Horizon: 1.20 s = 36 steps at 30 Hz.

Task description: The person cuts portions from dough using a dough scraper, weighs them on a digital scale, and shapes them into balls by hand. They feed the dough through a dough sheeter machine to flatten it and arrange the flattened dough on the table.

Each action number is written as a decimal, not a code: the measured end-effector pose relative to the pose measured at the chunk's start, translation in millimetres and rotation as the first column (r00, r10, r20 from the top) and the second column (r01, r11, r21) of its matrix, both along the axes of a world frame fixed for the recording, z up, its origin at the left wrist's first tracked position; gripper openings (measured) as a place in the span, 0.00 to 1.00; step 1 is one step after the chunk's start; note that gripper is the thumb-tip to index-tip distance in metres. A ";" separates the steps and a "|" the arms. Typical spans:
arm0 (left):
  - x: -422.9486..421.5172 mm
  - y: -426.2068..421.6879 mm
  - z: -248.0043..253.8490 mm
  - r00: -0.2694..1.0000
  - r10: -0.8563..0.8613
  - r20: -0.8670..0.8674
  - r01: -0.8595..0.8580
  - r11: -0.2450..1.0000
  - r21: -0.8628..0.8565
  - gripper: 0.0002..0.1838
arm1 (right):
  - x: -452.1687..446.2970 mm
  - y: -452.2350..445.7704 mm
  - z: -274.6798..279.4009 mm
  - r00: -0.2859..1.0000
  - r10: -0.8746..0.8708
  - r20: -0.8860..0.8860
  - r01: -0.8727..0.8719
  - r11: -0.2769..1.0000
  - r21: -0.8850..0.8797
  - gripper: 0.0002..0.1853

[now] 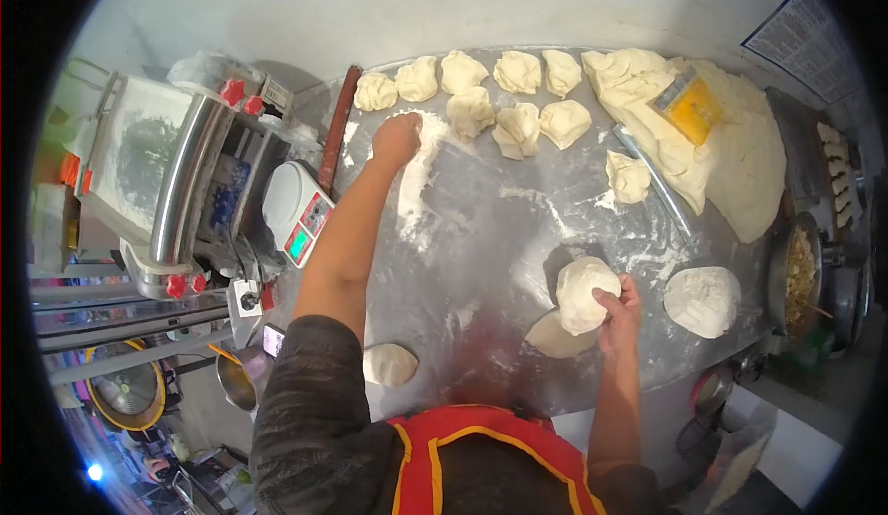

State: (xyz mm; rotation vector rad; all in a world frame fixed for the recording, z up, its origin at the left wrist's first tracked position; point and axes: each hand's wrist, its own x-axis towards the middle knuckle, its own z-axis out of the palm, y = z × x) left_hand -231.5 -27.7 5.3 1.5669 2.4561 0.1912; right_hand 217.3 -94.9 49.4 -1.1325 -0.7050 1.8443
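Observation:
My right hand (pixel 623 310) grips a round, floured dough ball (pixel 585 295), thumb on top, held over the metal table. Partly beneath it lies a flatter dough piece (pixel 558 335). My left hand (pixel 398 140) reaches to the back left, its fingers closed at the edge of a patch of white flour (pixel 413 191); whether flour is inside them is hidden. Just behind that hand sit lumps of dough (pixel 417 79) in rows. A floured dough round (pixel 702 301) rests at the right, and another dough piece (pixel 389 365) is near the front left edge.
A big dough mass (pixel 740 145) carries a yellow scraper (pixel 690 108). Beside it lie a metal bar (pixel 655 182) and a small lump (pixel 628 177). At left are a scale (pixel 294 202), a red-brown rod (pixel 339 127) and a roller machine (pixel 185 177). A filling bowl (pixel 797 275) stands right.

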 end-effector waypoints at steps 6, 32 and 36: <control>-10.1 -25.5 -2.7 0.998 -0.057 -0.025 0.062 0.870 0.490 0.09 | -7.6 -1.4 -0.8 0.999 0.021 0.026 -0.021 1.000 -0.015 0.12; 86.0 -59.3 -36.6 0.986 -0.128 0.105 0.080 0.924 0.373 0.10 | -26.9 -18.1 8.5 0.993 0.088 0.078 -0.087 0.996 -0.013 0.11; 96.3 -67.7 -13.7 0.979 -0.175 0.103 0.117 0.900 0.421 0.06 | -25.4 -17.9 7.5 0.994 0.065 0.082 -0.066 0.998 0.003 0.11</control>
